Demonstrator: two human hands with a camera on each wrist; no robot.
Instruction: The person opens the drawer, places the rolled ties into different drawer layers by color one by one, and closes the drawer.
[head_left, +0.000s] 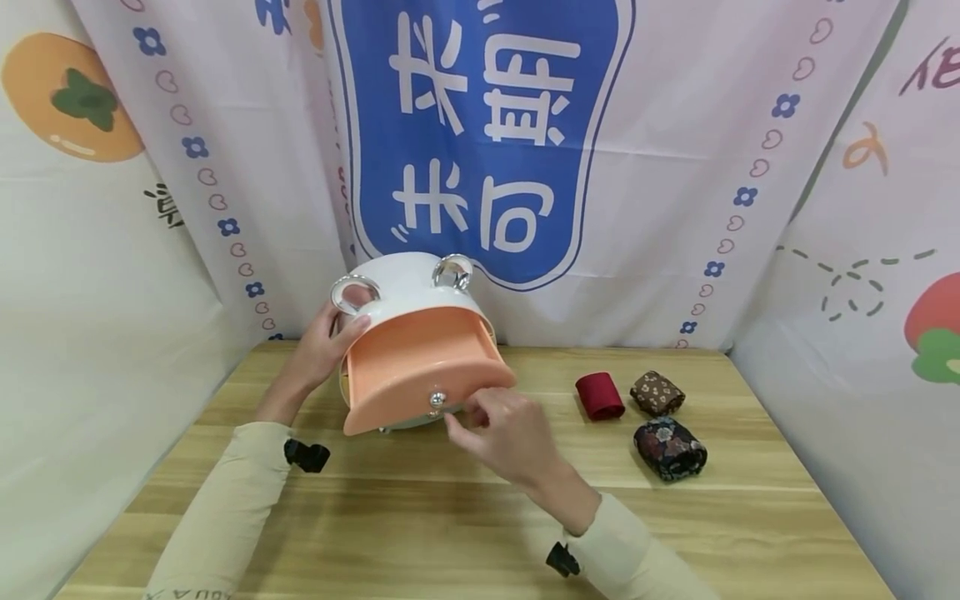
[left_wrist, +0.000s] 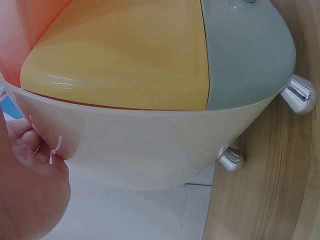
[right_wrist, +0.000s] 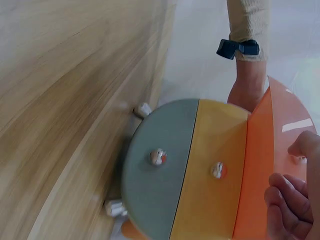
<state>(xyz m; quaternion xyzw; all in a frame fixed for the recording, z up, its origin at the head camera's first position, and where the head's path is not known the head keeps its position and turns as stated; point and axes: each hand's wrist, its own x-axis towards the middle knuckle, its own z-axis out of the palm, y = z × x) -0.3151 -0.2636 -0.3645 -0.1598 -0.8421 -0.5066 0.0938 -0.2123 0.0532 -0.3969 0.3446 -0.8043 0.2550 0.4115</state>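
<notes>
Holding a rounded white plastic drawer cabinet point(head_left: 405, 279) on the wooden tabletop point(head_left: 420, 533) with left hand point(head_left: 321, 346).
Curling right hand point(head_left: 512, 432) loosely, thumb parted, near silver ball knob point(head_left: 437, 399) of extended orange plastic drawer point(head_left: 393, 394).

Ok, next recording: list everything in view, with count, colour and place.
cabinet: 1, white, on the table
top drawer: 1, orange, pulled open
middle drawer: 1, yellow, shut
bottom drawer: 1, grey-green, shut
knobs: 3, silver, one per drawer
rings: 2, silver, atop the cabinet
feet: at least 2, silver, under the cabinet
red roll: 1, red, right of the cabinet
brown roll: 1, brown patterned, right of the red roll
black roll: 1, black floral, nearer than the brown roll
table: 1, wood-toned, under the cabinet
backdrop: 1, white with blue panel, behind
wrist devices: 2, black, by the sleeves
sleeves: 2, cream, near edge
left hand: 1, bare, on the cabinet's left
right hand: 1, bare, at the top drawer's front
</notes>
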